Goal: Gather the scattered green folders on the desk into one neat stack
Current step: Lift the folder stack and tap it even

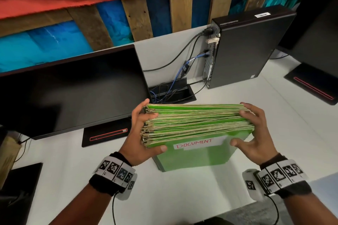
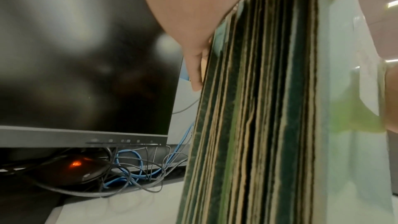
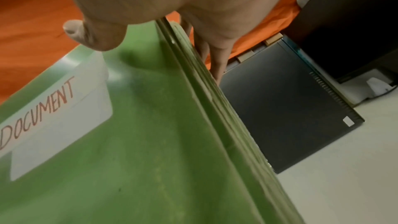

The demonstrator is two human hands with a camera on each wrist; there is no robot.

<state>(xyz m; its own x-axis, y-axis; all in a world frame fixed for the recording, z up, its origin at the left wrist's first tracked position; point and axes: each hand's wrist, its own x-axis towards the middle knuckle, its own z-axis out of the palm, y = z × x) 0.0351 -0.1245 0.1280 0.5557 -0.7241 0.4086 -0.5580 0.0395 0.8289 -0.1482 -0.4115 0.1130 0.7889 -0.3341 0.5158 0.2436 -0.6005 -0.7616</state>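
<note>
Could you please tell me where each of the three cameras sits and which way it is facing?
Head: worn on the head, looking forward and down at the desk; both forearms, left hand and right hand show, gripping the upright green folders.
Left wrist: looks along the left hand's fingers past the folder edges to the monitor.
Right wrist: looks along the thumb at the DOCUMENT label.
Shared: the folders appear in all three.
</note>
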